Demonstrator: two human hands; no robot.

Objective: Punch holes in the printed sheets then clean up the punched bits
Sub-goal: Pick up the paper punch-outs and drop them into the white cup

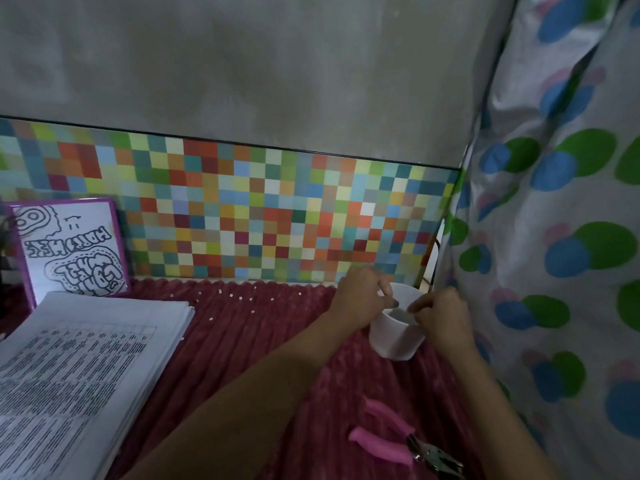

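Note:
A white cup (394, 339) stands tilted on the red ribbed cloth (263, 348) near the back right corner. My left hand (362, 299) grips the cup's left rim with thumb and curled fingers. My right hand (441, 318) has its fingertips bunched at the near right rim; anything pinched between them is hidden. The thick stack of printed sheets (86, 362) lies at the left. Small white punched bits (239, 298) are scattered on the cloth by the back edge. The hole punch with pink handles (391, 441) lies in front of the cup, untouched.
A purple-framed drawing (74, 249) leans on the chequered back panel (242, 209) behind the sheets. A curtain with blue and green spots (554, 254) hangs close along the right side, just past the cup.

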